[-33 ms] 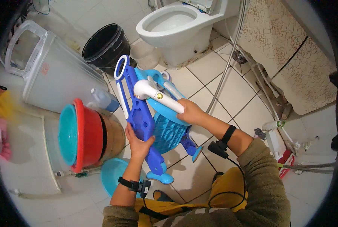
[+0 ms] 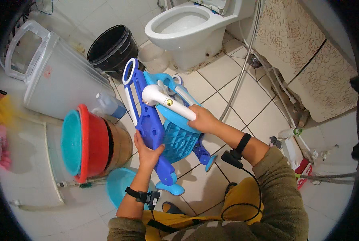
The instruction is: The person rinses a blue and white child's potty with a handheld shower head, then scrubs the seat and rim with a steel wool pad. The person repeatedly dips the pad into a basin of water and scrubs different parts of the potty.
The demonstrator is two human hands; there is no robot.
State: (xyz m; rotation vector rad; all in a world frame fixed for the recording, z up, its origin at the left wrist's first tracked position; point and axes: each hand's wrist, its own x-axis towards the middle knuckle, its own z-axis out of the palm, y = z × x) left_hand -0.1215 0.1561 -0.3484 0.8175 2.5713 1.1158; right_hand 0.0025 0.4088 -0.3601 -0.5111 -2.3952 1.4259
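Observation:
In the middle of the view, my left hand [image 2: 148, 154] is closed around the side rail of a blue plastic child's toilet step seat [image 2: 150, 127]. The seat is tilted, with white handrails and a light blue textured panel [image 2: 180, 140]. A light blue foot sits at the end of the rail below my left hand. My right hand [image 2: 204, 119] is wrapped round the handle of a white shower head [image 2: 169, 102], which has a gold button. Its head lies over the upper part of the step seat. I cannot tell whether water is coming out.
A white toilet [image 2: 187, 40] stands at the back, a black bucket [image 2: 107, 52] left of it. Stacked red and teal basins [image 2: 95, 144], a bottle of blue liquid [image 2: 112, 106] and a clear bin [image 2: 63, 76] are left. A grey hose [image 2: 239, 80] runs down behind my right hand.

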